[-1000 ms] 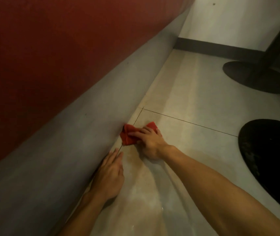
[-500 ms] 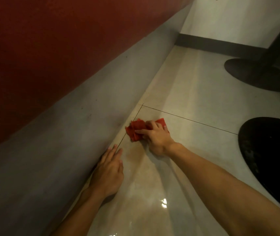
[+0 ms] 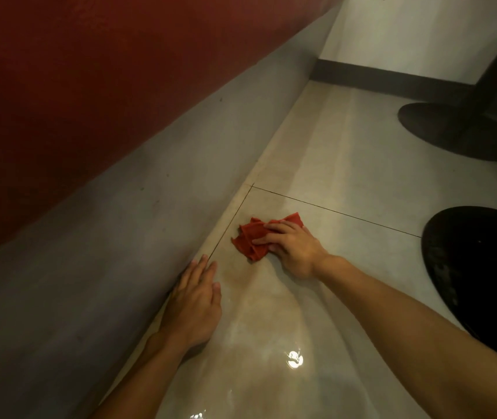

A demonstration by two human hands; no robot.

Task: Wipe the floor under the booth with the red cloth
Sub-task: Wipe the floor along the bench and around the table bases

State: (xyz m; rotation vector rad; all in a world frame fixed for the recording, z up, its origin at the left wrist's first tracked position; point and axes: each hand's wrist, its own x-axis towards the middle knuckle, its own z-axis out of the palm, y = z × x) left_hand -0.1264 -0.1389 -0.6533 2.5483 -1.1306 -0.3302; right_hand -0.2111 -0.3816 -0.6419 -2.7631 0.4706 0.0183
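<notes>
Head view: mid-wipe. Your right hand (image 3: 294, 249) grip pinches red cloth (image 3: 251, 237) on floor (image 3: 347, 152), near booth (image 3: 150, 222). Left hand (image 3: 195, 303) flat, fingers straight, cloth's 7 o'clock. Next, likely: push cloth toward 10 o'clock.

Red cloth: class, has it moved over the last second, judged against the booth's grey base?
Yes. The red cloth, under the right hand, has slid right, away from the grey base it touched.
</notes>
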